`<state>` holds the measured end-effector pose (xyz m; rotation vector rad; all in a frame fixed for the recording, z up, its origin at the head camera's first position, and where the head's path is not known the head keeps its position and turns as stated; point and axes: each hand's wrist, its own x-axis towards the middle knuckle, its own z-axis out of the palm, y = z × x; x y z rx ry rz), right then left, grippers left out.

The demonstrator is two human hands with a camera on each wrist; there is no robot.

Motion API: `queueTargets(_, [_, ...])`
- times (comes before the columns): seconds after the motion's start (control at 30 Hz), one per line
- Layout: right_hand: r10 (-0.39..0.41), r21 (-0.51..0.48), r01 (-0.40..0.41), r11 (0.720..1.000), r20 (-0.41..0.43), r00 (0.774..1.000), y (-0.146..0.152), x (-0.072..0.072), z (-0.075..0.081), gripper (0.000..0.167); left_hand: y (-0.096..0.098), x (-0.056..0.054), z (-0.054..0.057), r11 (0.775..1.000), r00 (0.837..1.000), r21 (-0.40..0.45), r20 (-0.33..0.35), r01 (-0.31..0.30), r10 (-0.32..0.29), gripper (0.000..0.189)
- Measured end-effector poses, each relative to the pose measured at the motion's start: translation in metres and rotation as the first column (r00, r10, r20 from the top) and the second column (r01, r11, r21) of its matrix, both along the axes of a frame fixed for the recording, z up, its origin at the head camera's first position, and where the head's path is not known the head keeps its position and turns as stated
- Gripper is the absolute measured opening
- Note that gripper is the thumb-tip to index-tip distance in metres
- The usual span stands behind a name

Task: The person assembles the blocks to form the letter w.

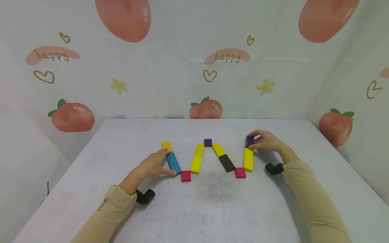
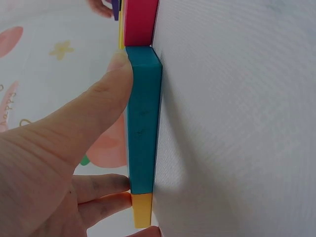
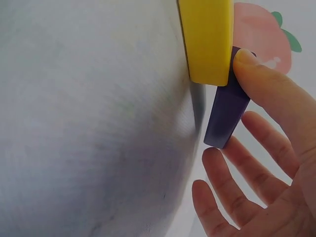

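Note:
My left hand (image 1: 154, 164) lies along a teal block (image 1: 174, 163). Its thumb touches the block's near end, and other fingertips touch around the joint with an orange block (image 1: 166, 145). In the left wrist view, the thumb rests on the teal block (image 2: 144, 123), beside a red block (image 2: 139, 22). My right hand (image 1: 266, 140) pinches a purple block (image 1: 250, 141) between thumb and fingers, at the far end of a yellow block (image 1: 248, 159). The purple block (image 3: 226, 111) looks tilted against the yellow one (image 3: 207, 44) in the right wrist view.
Between the hands, a zigzag of flat blocks includes a red block (image 1: 186, 176), yellow blocks (image 1: 197, 164), a purple block (image 1: 208, 142), a dark brown block (image 1: 227, 163) and another red block (image 1: 240, 172). The white table (image 1: 212, 216) meets a printed backdrop (image 1: 170, 74).

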<state>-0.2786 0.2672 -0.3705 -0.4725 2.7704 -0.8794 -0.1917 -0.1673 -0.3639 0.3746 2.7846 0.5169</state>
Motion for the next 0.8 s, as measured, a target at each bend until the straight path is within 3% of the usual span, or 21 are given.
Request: queueTargets(0.8, [0.001, -0.009, -0.001, 1.0, 0.035, 0.999, 0.001, -0.0018, -0.0023, 0.056, 0.0, 0.0016, 0.0021, 1.0, 1.0, 0.003, -0.008, 0.006, -0.006, 0.093])
